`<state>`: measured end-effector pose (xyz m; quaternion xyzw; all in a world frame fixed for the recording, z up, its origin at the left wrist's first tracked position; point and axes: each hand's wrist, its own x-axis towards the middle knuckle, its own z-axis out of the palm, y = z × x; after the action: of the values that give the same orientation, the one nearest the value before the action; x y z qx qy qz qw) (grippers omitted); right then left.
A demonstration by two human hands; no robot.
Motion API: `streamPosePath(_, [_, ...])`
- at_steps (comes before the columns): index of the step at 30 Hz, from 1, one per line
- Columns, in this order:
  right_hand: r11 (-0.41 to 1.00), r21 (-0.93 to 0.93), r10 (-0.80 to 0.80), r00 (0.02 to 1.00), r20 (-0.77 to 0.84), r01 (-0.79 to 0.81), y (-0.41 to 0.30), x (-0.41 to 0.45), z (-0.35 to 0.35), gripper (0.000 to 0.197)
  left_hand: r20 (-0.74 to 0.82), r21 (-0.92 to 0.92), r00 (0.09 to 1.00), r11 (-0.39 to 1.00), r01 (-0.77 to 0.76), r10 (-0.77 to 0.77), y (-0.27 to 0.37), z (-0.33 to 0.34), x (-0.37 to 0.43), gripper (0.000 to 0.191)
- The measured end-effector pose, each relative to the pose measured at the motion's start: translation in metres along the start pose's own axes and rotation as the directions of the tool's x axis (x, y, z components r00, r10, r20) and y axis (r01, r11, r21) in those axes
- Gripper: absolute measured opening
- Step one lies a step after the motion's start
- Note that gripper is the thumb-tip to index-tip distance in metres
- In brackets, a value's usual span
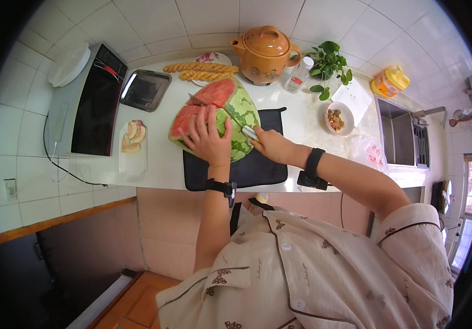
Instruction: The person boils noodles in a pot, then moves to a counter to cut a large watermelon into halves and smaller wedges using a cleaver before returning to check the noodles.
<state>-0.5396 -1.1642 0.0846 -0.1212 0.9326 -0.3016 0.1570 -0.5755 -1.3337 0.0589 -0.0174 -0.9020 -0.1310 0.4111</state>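
Note:
A large cut piece of watermelon [242, 103] rests on a black mat [256, 174], its red flesh facing up and to the left. My right hand [275, 144] grips the white handle of a knife [249, 132]. The blade is sunk through the melon, and its tip shows above the red flesh on the far left side. Most of the blade is hidden in the fruit. With fingers spread, my left hand [209, 137] presses down on the near part of the melon, beside the cut.
Behind the melon are twisted dough sticks [207, 72] on a plate and an orange ceramic pot [267, 55]. A plastic bottle [299, 75], potted plant [328, 61] and food bowl [340, 118] stand right, before the sink [396, 135]. Left are a metal tray [145, 90], peach slices [134, 135] and a microwave [96, 103].

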Motion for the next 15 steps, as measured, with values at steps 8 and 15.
streamPosePath(8, [0.993, -0.019, 0.117, 0.947, 0.298, -0.117, -0.02, 0.018, -0.035, 0.031, 0.006, 0.004, 1.0, 1.0, 0.02, -0.02, 0.005, -0.003, -0.005, 0.04])
streamPosePath(15, [0.984, -0.155, 0.146, 0.873, 0.465, -0.082, -0.062, 0.047, -0.06, 0.032, -0.007, 0.022, 0.979, 0.979, 0.203, -0.203, -0.01, -0.009, -0.006, 0.041])
